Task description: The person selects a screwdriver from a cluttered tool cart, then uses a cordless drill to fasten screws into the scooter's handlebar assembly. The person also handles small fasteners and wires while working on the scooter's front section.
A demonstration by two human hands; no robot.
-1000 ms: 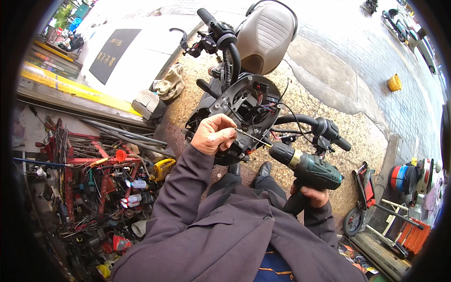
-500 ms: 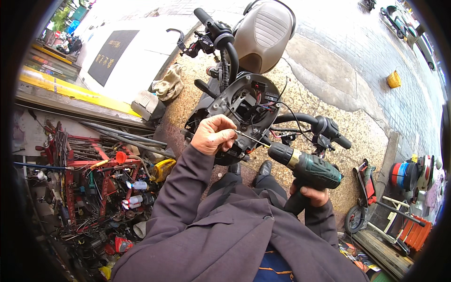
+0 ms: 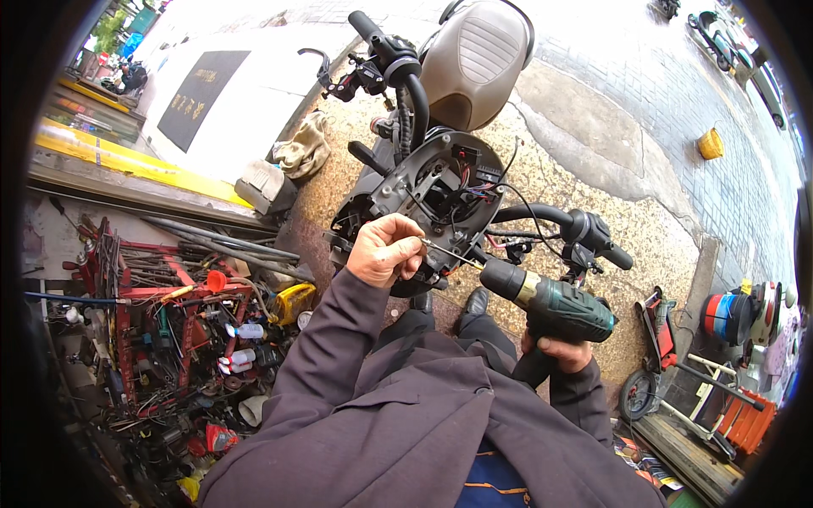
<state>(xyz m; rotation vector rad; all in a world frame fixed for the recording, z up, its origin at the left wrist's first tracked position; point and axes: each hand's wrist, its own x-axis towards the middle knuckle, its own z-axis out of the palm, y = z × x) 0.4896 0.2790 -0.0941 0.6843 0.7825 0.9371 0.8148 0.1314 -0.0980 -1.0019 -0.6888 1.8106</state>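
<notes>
My right hand [image 3: 566,354] is wrapped round the grip of a dark green cordless drill [image 3: 559,309], which lies level and points left. A long thin bit [image 3: 453,253] runs from its black chuck. At the bit's far end, my left hand [image 3: 386,252] is closed in a pinch; whether a small screw sits in those fingertips is too small to tell. Just beyond both hands stands a two-wheeler with its front housing [image 3: 389,197] uncovered, wires [image 3: 474,193] showing inside. Its handlebar grips [image 3: 366,26] spread to either side, and a grey-brown seat [image 3: 480,63] lies behind.
Red metal racks [image 3: 127,339] crammed with tools, cables and bottles fill the left. A grey block [image 3: 264,184] and a crumpled cloth bag [image 3: 303,148] sit by the step. To the right are a small scooter [image 3: 648,364], an orange crate [image 3: 747,419] and a yellow bucket [image 3: 710,144].
The drill has shifted slightly left, towards my left hand. My left hand keeps its pinch at the bit's end, and the two-wheeler has stayed put.
</notes>
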